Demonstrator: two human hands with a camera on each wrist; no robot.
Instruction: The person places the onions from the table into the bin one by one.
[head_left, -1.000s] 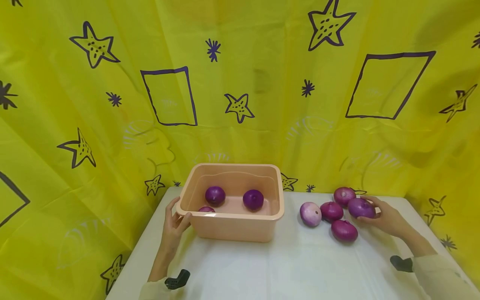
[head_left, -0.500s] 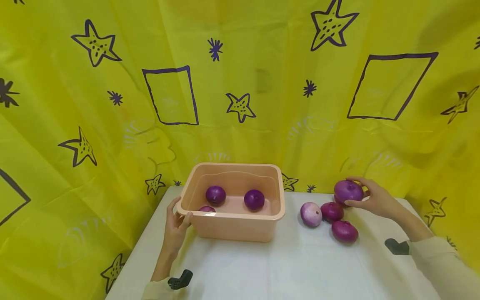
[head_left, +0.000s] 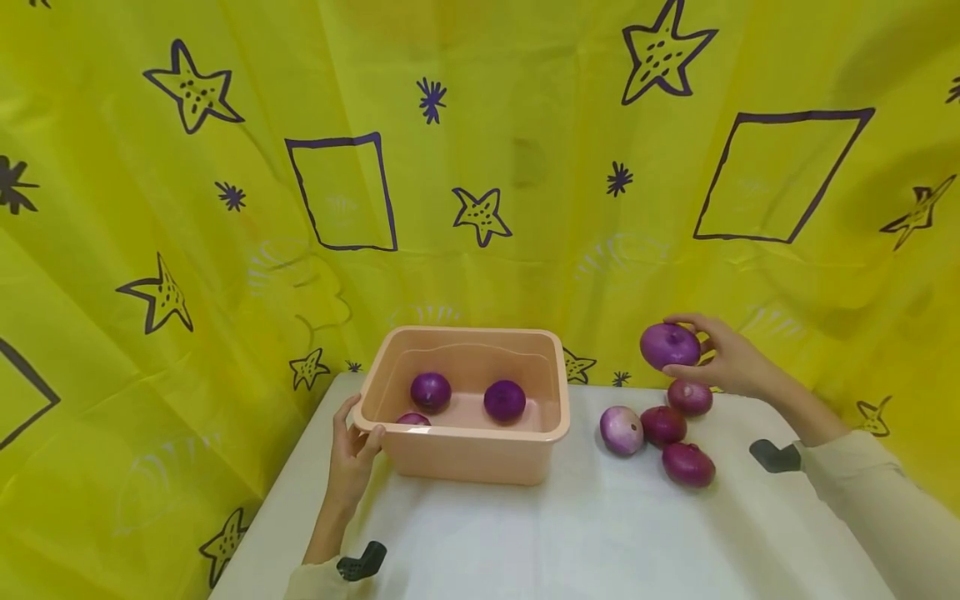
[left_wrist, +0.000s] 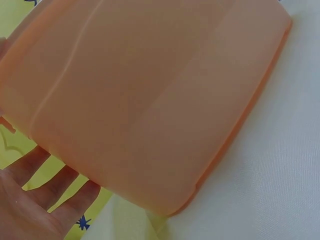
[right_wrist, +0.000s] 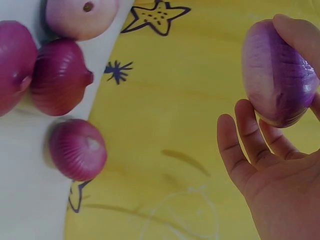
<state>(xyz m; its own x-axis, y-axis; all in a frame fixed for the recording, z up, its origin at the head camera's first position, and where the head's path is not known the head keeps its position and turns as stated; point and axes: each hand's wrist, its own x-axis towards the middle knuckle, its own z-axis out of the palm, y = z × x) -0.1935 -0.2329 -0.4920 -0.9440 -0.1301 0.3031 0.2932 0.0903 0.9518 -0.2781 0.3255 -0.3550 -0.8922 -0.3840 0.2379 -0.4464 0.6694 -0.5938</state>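
My right hand (head_left: 723, 360) holds a purple onion (head_left: 670, 346) up above the table, gripped between thumb and fingers; the right wrist view shows the same onion (right_wrist: 279, 75) from the side. At the left end of a peach plastic tub (head_left: 468, 454), my left hand (head_left: 352, 462) grips the rim, thumb on the near face. In the left wrist view, fingers (left_wrist: 75, 195) lie along the tub's wall (left_wrist: 150, 110). Inside the tub are a purple onion (head_left: 431, 392), a darker one (head_left: 505, 402) and a third onion (head_left: 413, 419), partly hidden by the front rim.
Right of the tub, on the white table (head_left: 600, 542), sit several onions: a pale one (head_left: 622, 430), a dark red one (head_left: 663, 426), one at the back (head_left: 690, 397) and one nearer the front (head_left: 688, 465). A yellow curtain (head_left: 540, 275) hangs behind the table.
My right hand has lifted the purple onion off the group on the table and carried it up and leftward. My left hand stays on the tub's rim.
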